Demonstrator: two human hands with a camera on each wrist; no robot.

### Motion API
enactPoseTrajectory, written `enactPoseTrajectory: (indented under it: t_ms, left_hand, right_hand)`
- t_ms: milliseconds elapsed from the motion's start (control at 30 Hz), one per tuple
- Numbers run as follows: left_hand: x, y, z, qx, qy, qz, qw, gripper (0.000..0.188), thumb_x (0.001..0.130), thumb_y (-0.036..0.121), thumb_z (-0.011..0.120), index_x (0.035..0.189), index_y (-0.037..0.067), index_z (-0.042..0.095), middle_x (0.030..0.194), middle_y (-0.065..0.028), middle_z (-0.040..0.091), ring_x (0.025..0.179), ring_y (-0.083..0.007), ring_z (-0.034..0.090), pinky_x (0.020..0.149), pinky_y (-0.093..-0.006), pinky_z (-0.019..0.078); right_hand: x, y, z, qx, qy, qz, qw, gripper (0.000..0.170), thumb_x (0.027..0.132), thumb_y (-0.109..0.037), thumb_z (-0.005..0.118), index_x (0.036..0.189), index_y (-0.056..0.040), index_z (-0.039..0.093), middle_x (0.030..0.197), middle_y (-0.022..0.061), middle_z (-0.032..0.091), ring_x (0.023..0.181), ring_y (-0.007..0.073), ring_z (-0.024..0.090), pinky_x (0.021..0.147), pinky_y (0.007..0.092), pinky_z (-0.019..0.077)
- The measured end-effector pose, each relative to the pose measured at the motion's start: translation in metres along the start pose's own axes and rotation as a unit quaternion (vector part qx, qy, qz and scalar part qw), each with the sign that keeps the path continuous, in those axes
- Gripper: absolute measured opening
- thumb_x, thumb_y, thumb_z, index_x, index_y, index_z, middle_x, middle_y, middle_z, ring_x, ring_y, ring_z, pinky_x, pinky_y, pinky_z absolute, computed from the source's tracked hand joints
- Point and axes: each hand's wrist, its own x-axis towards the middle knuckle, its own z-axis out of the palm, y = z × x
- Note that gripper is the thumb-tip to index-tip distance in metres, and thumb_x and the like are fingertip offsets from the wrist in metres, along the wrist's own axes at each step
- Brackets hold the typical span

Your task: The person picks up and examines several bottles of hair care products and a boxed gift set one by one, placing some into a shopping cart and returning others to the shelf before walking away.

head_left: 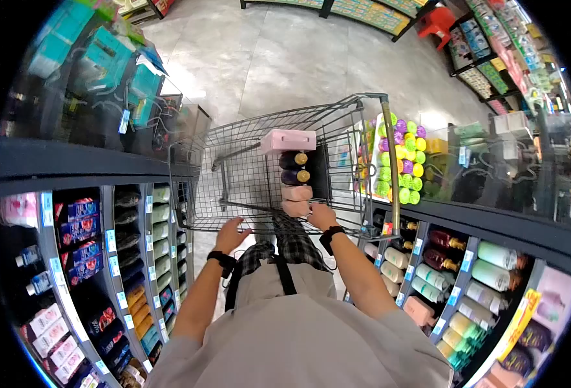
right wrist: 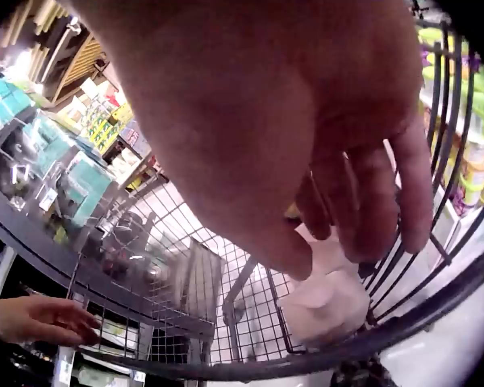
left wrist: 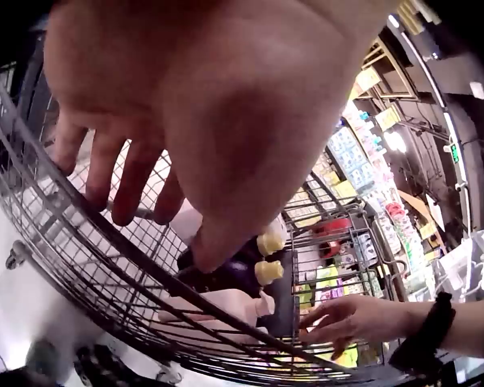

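Note:
A row of goods lies in the wire shopping cart (head_left: 246, 129): a pink box (head_left: 288, 140), two dark bottles (head_left: 290, 160) with gold caps, and two pale pink bottles (head_left: 296, 193) nearest the body. My right hand (head_left: 322, 216) is just beside the cap end of the nearest pink bottle, fingers loosely bent. In the right wrist view those fingers (right wrist: 369, 197) hang spread over the pink bottle (right wrist: 327, 306), partly hiding it. My left hand (head_left: 232, 234) hovers by the cart's near side, holding nothing. Seen from the left wrist, its fingers (left wrist: 129, 173) spread above the cart's top rail (left wrist: 145, 274).
Shelves with bottles (head_left: 433, 281) stand close on the right, and shelves with packs (head_left: 82, 220) on the left. A stack of green, yellow and purple containers (head_left: 405, 158) stands just beyond the cart's right end. Grey tiled floor (head_left: 285, 58) stretches ahead.

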Motion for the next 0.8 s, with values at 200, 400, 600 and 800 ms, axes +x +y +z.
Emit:
enactPoseTrajectory:
  t_ms: [200,400,600,800]
  left_hand:
    - [0.035,0.068,0.018,0.016,-0.130,-0.028,0.991,0.049,0.092,0.040,0.063,0.122,0.001,0.060,0.121,-0.0179,0.063,0.112,-0.0351,0.059,0.094,-0.0438,0.0484]
    - [0.080,0.104,0.048,0.033,-0.194,-0.029,0.980,0.048,0.094,0.038,0.060,0.125,0.001,0.059,0.116,-0.0199,0.066,0.106,-0.0370,0.063,0.089,-0.0453,0.0512]
    - [0.095,0.137,0.044,-0.017,-0.181,-0.048,0.982,0.044,0.093,0.034,0.062,0.122,0.002,0.061,0.112,-0.0198,0.068,0.102,-0.0360,0.065,0.086,-0.0440,0.0523]
    - [0.090,0.126,0.036,-0.020,-0.173,-0.002,0.985,0.047,0.089,0.033,0.067,0.124,0.002,0.060,0.113,-0.0200,0.067,0.104,-0.0356,0.064,0.087,-0.0425,0.0515]
  right_hand:
    - [0.043,-0.006,0.035,-0.139,-0.013,-0.079,0.987,0.025,0.078,-0.018,0.070,0.098,-0.0063,0.062,0.081,0.0111,0.070,0.075,0.0298,0.070,0.061,0.0417,0.0545]
    - [0.077,-0.014,0.070,-0.263,0.081,-0.156,0.948,0.002,0.071,-0.011,0.072,0.069,-0.0108,0.073,0.067,0.0070,0.068,0.060,0.0259,0.069,0.038,0.0455,0.0464]
    - [0.097,-0.010,0.106,-0.301,0.163,-0.206,0.917,0.011,0.074,-0.013,0.065,0.078,-0.0060,0.073,0.070,0.0113,0.069,0.049,0.0288,0.065,0.032,0.0507,0.0430]
    - [0.112,-0.004,0.121,-0.199,0.163,-0.220,0.941,0.019,0.086,-0.018,0.060,0.076,-0.0121,0.075,0.062,0.0060,0.064,0.048,0.0232,0.058,0.038,0.0390,0.0479]
